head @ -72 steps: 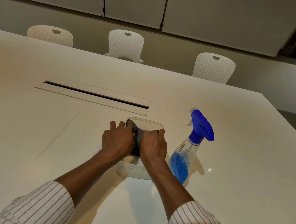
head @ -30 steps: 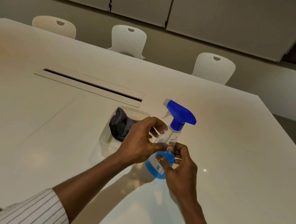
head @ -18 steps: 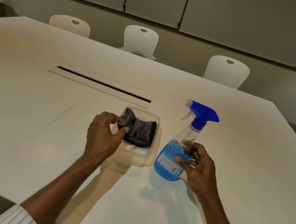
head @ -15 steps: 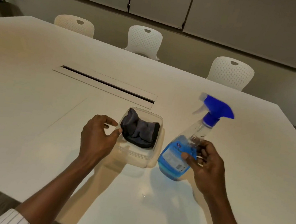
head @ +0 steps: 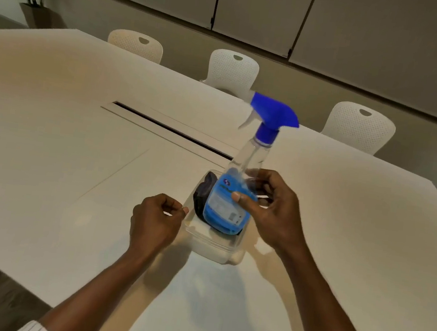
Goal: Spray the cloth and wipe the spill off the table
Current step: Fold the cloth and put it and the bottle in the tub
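Two hands work over a wide pale worktop (head: 48, 143), and the step in hand is the first one: getting the spray ready for the cloth. No spill shows on the worktop from here, so wiping is a later matter.

At the centre sits a clear tub (head: 212, 243), and the dark cloth (head: 202, 193) lies bunched inside it, toward its 10 o'clock corner, largely hidden behind the bottle. The spray bottle (head: 230, 203) is off the worktop, held in front of the tub, its blue head pointing toward 9 o'clock. The right hand (head: 272, 214), at 3 o'clock of the tub, is wrapped round the bottle's body, thumb across the label. The left hand (head: 156, 219), at 9 o'clock of the tub, is loosely curled with fingertips together at the rim; whether it pinches anything I cannot tell.

Next, I judge, the right hand must slide up to the trigger and aim the nozzle down at the cloth.

Compared with half a second ago, the bottle has swung leftward from 3 o'clock of the tub to over it, and sits more upright.
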{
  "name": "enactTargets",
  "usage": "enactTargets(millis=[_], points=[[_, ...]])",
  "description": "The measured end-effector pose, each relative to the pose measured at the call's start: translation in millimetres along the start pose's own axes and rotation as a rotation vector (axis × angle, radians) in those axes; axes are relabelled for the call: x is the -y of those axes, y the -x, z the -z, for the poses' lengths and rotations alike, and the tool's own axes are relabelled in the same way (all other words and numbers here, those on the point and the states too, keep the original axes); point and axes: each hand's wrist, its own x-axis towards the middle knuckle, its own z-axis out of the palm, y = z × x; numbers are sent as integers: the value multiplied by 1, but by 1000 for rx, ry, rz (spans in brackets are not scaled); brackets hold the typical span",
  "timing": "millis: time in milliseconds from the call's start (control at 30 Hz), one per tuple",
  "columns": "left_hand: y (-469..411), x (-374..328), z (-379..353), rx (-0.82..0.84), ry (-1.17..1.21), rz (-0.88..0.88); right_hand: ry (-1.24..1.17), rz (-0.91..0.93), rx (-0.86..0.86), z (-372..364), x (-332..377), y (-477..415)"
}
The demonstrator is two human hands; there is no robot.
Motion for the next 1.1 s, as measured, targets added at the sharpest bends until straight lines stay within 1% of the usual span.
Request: enactTargets(millis=[100, 233, 400, 700, 1100], points=[[0, 0, 1, -26, 7, 18, 41, -5, 44, -20, -13, 0], [0, 2, 4, -64, 3, 17, 62, -56, 92, -33, -30, 2], [2, 6, 6, -75, 37, 25, 187, -58, 118, -43, -39, 8], [3, 5, 5, -99, 27, 39, 285, -54, 97, -54, -47, 19], [4, 7, 3, -128, -14, 30, 258, -51, 64, -52, -47, 32]])
